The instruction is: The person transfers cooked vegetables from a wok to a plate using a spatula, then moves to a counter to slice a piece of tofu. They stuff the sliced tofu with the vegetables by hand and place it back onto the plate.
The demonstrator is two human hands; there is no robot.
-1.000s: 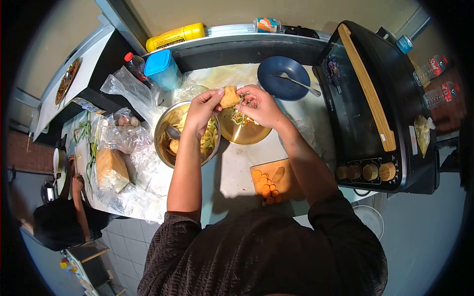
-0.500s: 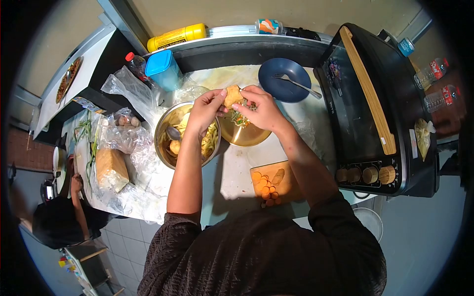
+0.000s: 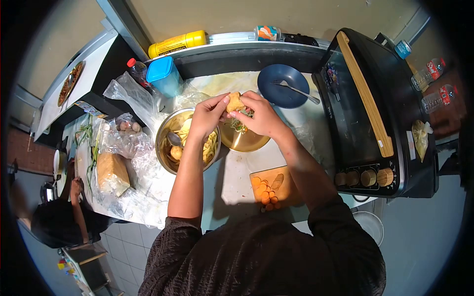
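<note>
A golden-brown piece of food (image 3: pixel 235 102) is pinched between my two hands above a plate. My left hand (image 3: pixel 209 114) has its fingers closed on the piece's left side, and my right hand (image 3: pixel 257 114) grips its right side. Under them lies a yellowish, shiny plate (image 3: pixel 245 141) with shredded vegetables (image 3: pixel 238 126), partly hidden by my fingers. Beside my left forearm stands a steel bowl (image 3: pixel 162 154) with pale sliced food, a round piece and a spoon (image 3: pixel 174 138). Behind my right hand sits a dark blue plate (image 3: pixel 269 92) with a fork (image 3: pixel 297 89).
A cutting board (image 3: pixel 289 191) with orange slices lies near the front edge. On the right stands a black oven (image 3: pixel 365 113). Plastic bags (image 3: pixel 148 163), a wrapped block (image 3: pixel 111 172) and a blue-lidded container (image 3: pixel 165 78) are on the left. Another person (image 3: pixel 59 217) is at lower left.
Both hands have closed in more tightly around the piece, and my right hand's fingers cover more of it. The whole view has shifted slightly.
</note>
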